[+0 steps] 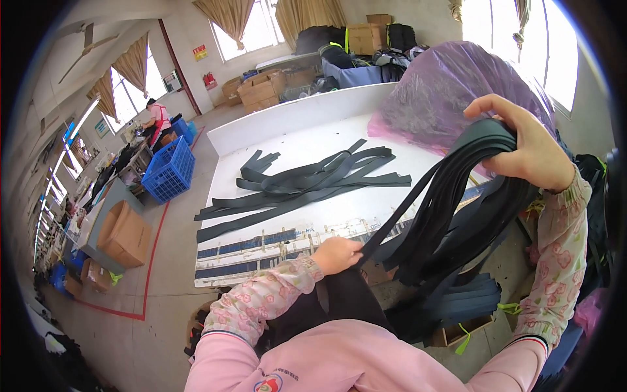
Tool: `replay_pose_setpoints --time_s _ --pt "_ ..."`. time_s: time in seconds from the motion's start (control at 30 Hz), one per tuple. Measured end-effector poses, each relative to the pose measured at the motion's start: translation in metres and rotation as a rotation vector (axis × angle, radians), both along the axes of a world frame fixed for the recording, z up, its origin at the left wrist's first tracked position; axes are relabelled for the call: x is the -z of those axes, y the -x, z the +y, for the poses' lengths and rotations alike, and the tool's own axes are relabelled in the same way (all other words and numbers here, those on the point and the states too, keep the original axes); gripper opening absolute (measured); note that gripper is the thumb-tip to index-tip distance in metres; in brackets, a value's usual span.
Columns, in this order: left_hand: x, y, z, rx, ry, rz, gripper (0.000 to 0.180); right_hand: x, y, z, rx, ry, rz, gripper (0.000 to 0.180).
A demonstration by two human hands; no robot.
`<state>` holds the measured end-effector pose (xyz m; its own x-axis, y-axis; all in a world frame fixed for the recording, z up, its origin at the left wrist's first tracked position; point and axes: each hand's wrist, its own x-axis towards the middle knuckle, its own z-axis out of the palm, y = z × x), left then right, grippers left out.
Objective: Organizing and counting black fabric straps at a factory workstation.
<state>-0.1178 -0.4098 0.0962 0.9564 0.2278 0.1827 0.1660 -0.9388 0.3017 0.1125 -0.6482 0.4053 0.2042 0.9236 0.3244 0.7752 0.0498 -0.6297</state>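
**A hank of dark straps strung between two hands**

The person's right hand (532,147) is raised high, above and to the right of the white table (261,127), with fingers curled closed over the looped top of a thick bundle of dark straps (457,202). From that grip the bundle hangs and slants down and to the left — its long axis runs diagonally from the upper right toward the table's near edge. There the left hand (336,255) is closed around the lower ends of a few straps, pinching them just off that near edge, beside the strip of measuring marks (274,245) that runs along it.

So the straps lie up and to the right of the left hand, and down and to the left of the right hand; the left hand is the nearer of the two to the table. More strap ends droop below the bundle toward a cardboard box (457,333) on the floor, right of the table's near corner.

On the tabletop itself, a loose pile of flat straps (307,186) lies spread out lengthwise, well apart from both hands. A purple plastic bag (444,85) bulges at the table's far right — behind the raised hand. Left of the table stands a blue crate (168,171) on the floor.
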Motion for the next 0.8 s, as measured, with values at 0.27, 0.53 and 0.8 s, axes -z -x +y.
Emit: replay_pose_setpoints --time_s 0.27,0.53,0.8 --pt "-0.119 -0.052 -0.037 0.476 0.872 -0.473 0.115 0.014 0.027 0.026 -0.131 -0.008 -0.114 0.048" --pt "-0.107 -0.072 -0.072 0.361 1.116 -0.536 0.065 0.016 0.031 0.021 -0.123 -0.147 -0.091 0.048" --pt "-0.031 -0.045 -0.067 0.373 1.13 -0.114 0.093 -0.023 0.047 0.007 0.101 -0.036 -0.203 0.059"
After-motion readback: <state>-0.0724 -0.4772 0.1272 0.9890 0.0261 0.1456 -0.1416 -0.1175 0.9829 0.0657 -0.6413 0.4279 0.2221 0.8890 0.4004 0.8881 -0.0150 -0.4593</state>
